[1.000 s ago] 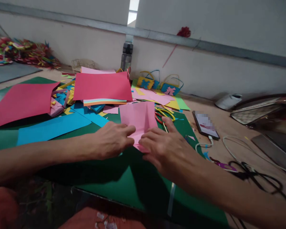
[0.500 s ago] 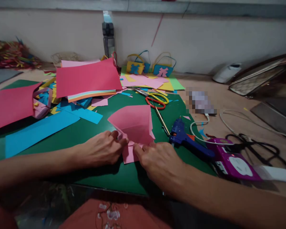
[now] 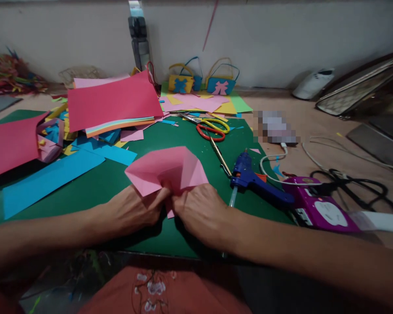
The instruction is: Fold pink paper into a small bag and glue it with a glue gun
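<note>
A folded piece of pink paper (image 3: 170,165) stands between my hands over the green cutting mat (image 3: 118,235), its upper part flared open. My left hand (image 3: 144,205) is closed on the paper's lower left side. On the right side my right hand (image 3: 199,211) grips it too, with the knuckles close to those of the left. Most fingertips are hidden behind the paper and the hands. A narrow pink strip shows below, between the two hands. To the right lies a blue glue gun (image 3: 252,179), with a clear glue stick (image 3: 233,196) at its back.
Scissors with red and yellow handles (image 3: 212,128) lie beyond the paper. Blue strips (image 3: 55,181) and red sheets (image 3: 114,100) are at the left. Small paper bags (image 3: 221,86) stand by the wall. A purple power strip (image 3: 321,207) with cables sits at the right.
The pink paper has bent and flared wider, its upper part tipping toward me and left. My hands have come closer together. The view has shifted slightly.
</note>
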{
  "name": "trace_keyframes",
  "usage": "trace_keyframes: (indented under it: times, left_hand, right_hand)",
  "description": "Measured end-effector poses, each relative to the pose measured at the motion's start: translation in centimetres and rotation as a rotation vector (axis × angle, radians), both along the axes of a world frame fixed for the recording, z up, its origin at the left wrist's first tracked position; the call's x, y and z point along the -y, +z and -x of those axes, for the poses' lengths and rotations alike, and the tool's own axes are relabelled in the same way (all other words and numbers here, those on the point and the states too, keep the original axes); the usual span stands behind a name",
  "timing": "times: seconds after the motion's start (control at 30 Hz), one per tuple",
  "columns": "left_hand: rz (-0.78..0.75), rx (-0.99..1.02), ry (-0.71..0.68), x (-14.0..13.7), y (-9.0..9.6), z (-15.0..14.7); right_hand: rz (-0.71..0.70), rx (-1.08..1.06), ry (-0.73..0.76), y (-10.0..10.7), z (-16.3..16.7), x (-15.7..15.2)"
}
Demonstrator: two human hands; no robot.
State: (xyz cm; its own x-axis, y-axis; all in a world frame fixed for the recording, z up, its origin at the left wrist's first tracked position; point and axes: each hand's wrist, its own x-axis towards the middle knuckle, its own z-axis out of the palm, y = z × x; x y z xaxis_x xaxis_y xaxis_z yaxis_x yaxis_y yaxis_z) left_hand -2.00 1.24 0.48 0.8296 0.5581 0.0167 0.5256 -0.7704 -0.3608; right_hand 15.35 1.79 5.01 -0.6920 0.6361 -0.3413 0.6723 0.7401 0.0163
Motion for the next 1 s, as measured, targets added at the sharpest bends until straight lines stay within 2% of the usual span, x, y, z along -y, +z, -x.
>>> trace_keyframes:
  times: [0.2,0.43,0.6,0.83,1.0]
  left_hand:
    - [-0.051,-0.148,-0.007,1.3,0.6,-0.5]
    - [0.125,-0.077,0.054,1.9,0.2,-1.1]
    - [0.179,-0.071,0.109,2.0,0.3,-1.6]
    - [0.291,-0.103,0.193,2.0,0.9,-1.9]
    - [0.317,-0.092,0.193,2.2,1.1,-2.0]
  right_hand:
    - [-0.01,-0.006,0.013,-0.3,0.0,-0.2]
    - [0.035,-0.017,-0.066,-0.1,-0.1,-0.3]
    - [0.049,0.005,-0.065,-0.3,0.2,-0.3]
    - [0.135,0.069,-0.11,0.6,1.2,-1.2]
    - [0.107,0.03,-0.121,0.7,1.6,-1.3]
